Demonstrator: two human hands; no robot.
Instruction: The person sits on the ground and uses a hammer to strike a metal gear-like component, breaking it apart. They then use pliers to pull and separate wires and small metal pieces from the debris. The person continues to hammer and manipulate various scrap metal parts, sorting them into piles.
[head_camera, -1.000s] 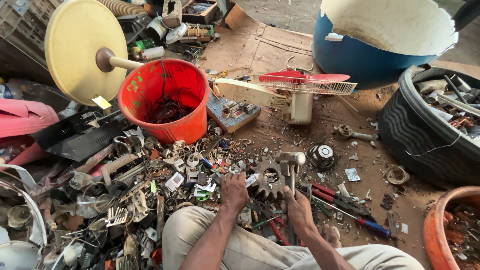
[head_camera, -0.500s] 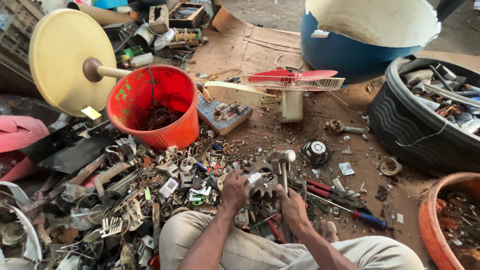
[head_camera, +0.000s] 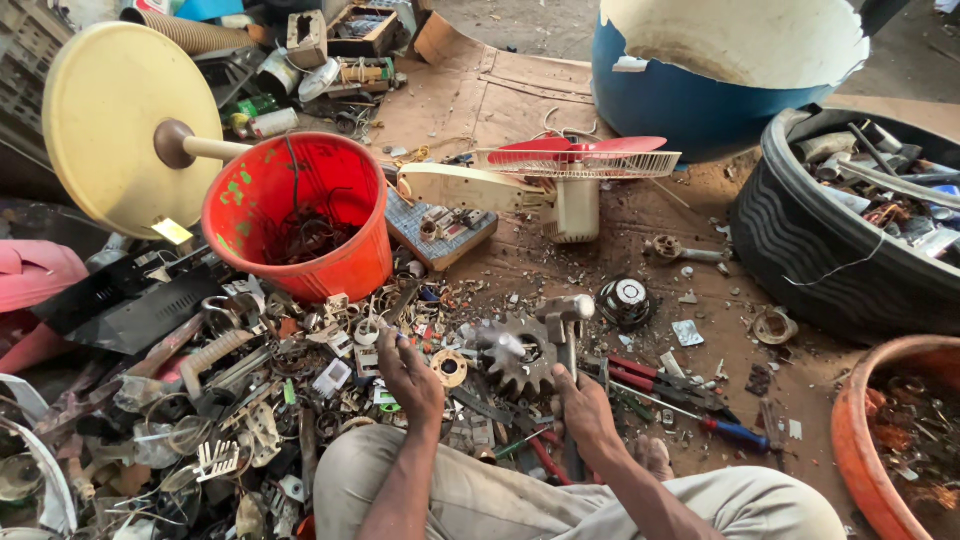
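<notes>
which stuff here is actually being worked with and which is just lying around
In hand:
right hand grips hammer
left hand pinches a small part, too small to identify
toothed gear lies between them

Lying about:
red bucket
fan
tyre
pliers
screwdriver

Small piece (head_camera: 503, 343) over gear (head_camera: 520, 355) motion-blurred, hammer (head_camera: 566, 330) handle hidden in right hand (head_camera: 583, 412)

Scrap yard / salvage workshop, dirt floor. Loose metal scrap pile (head_camera: 250, 400) left of the hands, red bucket (head_camera: 300, 225) of wire beyond them, dismantled fan (head_camera: 560, 180) ahead, tyre (head_camera: 840, 240) full of scrap far right, pliers (head_camera: 650, 380) just right of the right hand (head_camera: 585, 415).
</notes>
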